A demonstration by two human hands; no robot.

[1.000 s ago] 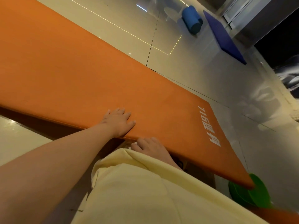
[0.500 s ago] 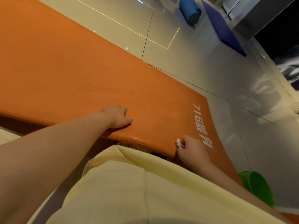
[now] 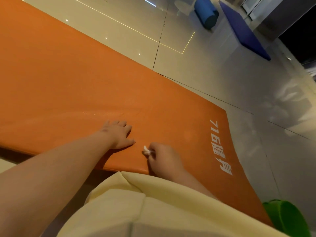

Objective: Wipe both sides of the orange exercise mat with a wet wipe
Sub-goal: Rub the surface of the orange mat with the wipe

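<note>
Left hand point(image 3: 119, 134) on mat point(image 3: 68, 82); right hand point(image 3: 165, 159) with wipe point(image 3: 146, 150) just right; tub point(image 3: 289, 218) by mat corner.

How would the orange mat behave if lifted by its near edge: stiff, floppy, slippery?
Probably floppy: the orange mat looks raised at its near edge while its far side lies flat. Wet sheen near the left hand suggests slipperiness.

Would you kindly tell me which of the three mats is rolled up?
The blue mat, farthest from the person, is rolled up; the orange mat and the purple mat are spread out.
</note>
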